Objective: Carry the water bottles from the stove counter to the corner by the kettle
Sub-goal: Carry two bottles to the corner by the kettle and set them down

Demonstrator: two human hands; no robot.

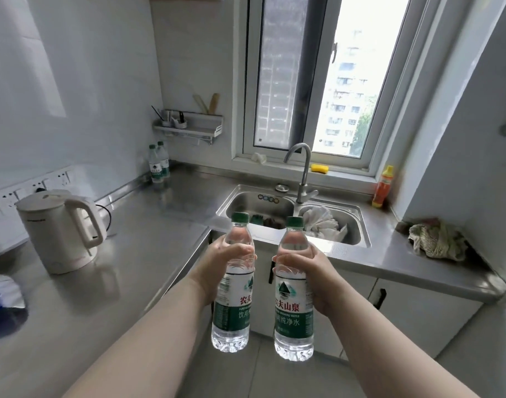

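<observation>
Bottles: left hand [221, 261] grips 1 [233, 282], right hand [313, 278] another [293, 288], over steel counter [148, 231].

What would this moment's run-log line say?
phase: carry | left hand: holds left bottle upright | right hand: holds right bottle upright | corner: two bottles already standing | kettle: on counter

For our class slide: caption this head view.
Each hand, left hand and right hand, carries a water bottle toward the kettle corner.
</observation>
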